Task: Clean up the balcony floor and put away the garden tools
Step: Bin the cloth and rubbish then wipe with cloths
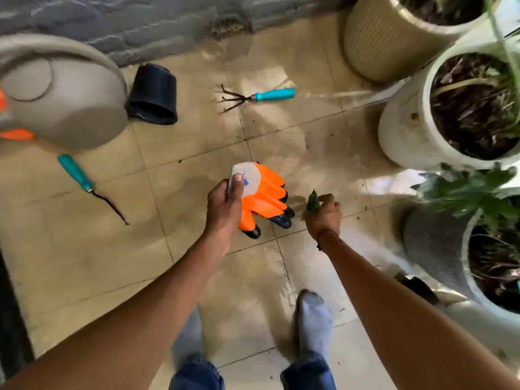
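Head: left fingers [237, 181] pinch glove [263, 192] cuff.

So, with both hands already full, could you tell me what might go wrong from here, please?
1. The left hand grips the orange gloves and the right hand a green leaf, so grabbing a tool now may drop something.
2. The hand rake and the weeder lie loose on the tiled floor; the person wears only socks, so stepping on a prong could hurt.
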